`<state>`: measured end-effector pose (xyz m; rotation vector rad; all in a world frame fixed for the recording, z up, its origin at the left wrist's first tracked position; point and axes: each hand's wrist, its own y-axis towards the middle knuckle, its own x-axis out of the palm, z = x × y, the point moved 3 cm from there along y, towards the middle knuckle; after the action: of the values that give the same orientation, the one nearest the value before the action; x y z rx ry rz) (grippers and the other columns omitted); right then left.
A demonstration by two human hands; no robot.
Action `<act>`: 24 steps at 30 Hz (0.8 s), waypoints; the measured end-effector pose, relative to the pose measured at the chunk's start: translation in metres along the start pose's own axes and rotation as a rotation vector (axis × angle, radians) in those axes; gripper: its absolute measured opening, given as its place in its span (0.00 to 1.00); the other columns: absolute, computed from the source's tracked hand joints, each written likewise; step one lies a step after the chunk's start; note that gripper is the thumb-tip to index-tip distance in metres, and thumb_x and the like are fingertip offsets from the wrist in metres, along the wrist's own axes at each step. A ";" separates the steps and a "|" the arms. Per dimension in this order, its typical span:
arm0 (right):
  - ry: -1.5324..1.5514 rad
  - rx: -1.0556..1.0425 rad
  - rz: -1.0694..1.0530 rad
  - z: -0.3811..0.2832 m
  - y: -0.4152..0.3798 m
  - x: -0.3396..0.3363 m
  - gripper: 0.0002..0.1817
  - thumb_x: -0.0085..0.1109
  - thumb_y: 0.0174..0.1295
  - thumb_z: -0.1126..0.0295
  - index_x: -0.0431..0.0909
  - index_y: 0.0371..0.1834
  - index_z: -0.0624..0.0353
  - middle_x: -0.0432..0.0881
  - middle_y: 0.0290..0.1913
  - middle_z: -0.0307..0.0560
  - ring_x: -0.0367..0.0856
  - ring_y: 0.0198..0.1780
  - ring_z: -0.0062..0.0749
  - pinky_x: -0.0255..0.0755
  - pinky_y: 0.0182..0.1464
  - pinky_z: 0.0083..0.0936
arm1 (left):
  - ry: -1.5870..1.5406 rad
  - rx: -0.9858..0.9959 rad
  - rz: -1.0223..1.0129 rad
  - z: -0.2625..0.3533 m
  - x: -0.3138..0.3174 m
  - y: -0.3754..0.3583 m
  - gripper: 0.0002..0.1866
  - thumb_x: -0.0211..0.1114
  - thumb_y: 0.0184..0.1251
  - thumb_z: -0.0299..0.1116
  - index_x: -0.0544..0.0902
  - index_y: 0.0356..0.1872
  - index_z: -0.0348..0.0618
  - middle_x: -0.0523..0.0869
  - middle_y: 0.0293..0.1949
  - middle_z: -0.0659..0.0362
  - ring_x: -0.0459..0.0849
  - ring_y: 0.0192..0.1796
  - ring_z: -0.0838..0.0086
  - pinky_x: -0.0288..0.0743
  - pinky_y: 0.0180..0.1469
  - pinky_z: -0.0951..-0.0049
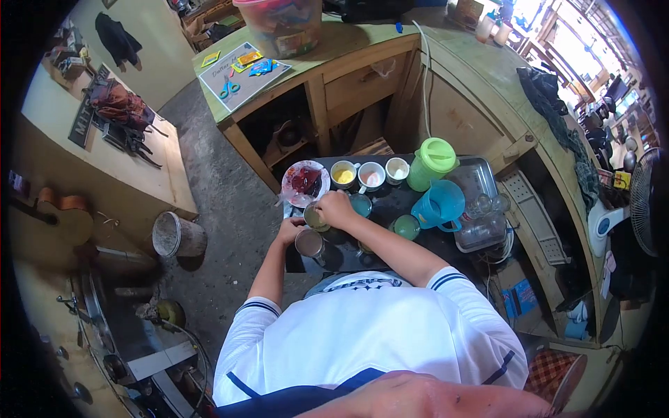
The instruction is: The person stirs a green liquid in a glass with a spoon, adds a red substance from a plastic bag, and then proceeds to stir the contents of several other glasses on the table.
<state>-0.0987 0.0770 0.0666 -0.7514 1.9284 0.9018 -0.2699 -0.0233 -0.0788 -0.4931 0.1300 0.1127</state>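
Observation:
My left hand (291,228) is closed at the left side of a glass (315,221) holding a brownish drink, and steadies it. Over that glass's rim is my right hand (336,208), its fingers pinched together; whatever they hold is hidden. Closer to my body stands another glass (309,244) with a brown drink. Beyond my right forearm are a glass of bluish-green liquid (360,205) and one with green liquid (405,227). A plate (304,166) with dark red contents in plastic sits behind my hands. Beside it stand white cups with yellow (343,174), pinkish (371,177) and whitish (397,170) contents.
To the right are a lidded green pitcher (432,164), a blue jug (440,204) and a clear tray (481,174) with upturned glasses. The wooden counter (334,52) behind holds scissors (228,86), sachets (260,67) and a plastic tub (282,28). A bucket (179,235) stands left.

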 end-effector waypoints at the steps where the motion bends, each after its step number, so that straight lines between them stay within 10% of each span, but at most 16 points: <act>1: 0.079 0.035 -0.055 0.002 0.001 0.004 0.09 0.63 0.50 0.63 0.87 0.28 0.54 0.84 0.28 0.47 0.81 0.36 0.42 0.70 0.39 0.39 | -0.019 0.012 0.004 -0.004 0.000 0.002 0.22 0.74 0.47 0.28 0.85 0.46 0.32 0.86 0.36 0.63 0.81 0.34 0.80 0.76 0.40 0.77; 12: 0.113 -0.049 0.110 0.000 0.003 -0.003 0.09 0.62 0.49 0.62 0.86 0.25 0.54 0.83 0.26 0.50 0.83 0.31 0.46 0.73 0.36 0.42 | 0.011 -0.025 -0.008 0.014 0.001 -0.006 0.23 0.75 0.47 0.27 0.84 0.47 0.32 0.87 0.39 0.61 0.82 0.36 0.80 0.76 0.43 0.76; 15: 0.001 0.057 -0.155 -0.001 0.002 0.001 0.09 0.62 0.49 0.63 0.87 0.25 0.54 0.83 0.26 0.50 0.82 0.32 0.46 0.73 0.37 0.41 | -0.008 -0.016 0.011 0.008 -0.001 -0.003 0.23 0.75 0.46 0.27 0.84 0.47 0.32 0.87 0.39 0.61 0.82 0.37 0.79 0.77 0.43 0.76; 18: 0.211 -0.025 0.167 -0.003 0.001 -0.019 0.09 0.63 0.49 0.63 0.86 0.25 0.55 0.83 0.26 0.52 0.82 0.32 0.47 0.73 0.38 0.42 | 0.039 -0.020 0.021 0.002 -0.002 0.001 0.23 0.74 0.47 0.26 0.84 0.48 0.32 0.87 0.39 0.62 0.82 0.37 0.79 0.76 0.43 0.76; 20: 0.050 0.111 -0.193 0.001 -0.005 -0.008 0.09 0.63 0.50 0.64 0.86 0.26 0.56 0.84 0.28 0.51 0.81 0.35 0.45 0.74 0.40 0.41 | 0.009 0.018 -0.003 -0.002 -0.002 0.004 0.23 0.73 0.47 0.26 0.84 0.49 0.32 0.87 0.39 0.61 0.82 0.37 0.79 0.76 0.43 0.76; 24: 0.202 0.078 -0.101 0.000 -0.010 -0.034 0.09 0.63 0.53 0.64 0.87 0.29 0.56 0.85 0.31 0.49 0.81 0.36 0.43 0.74 0.42 0.38 | -0.018 0.000 -0.032 0.004 0.000 0.000 0.22 0.72 0.48 0.25 0.84 0.49 0.31 0.87 0.39 0.62 0.82 0.38 0.79 0.76 0.44 0.76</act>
<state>-0.0760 0.0765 0.0935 -0.9142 2.0680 0.7072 -0.2698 -0.0213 -0.0751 -0.4941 0.1048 0.0857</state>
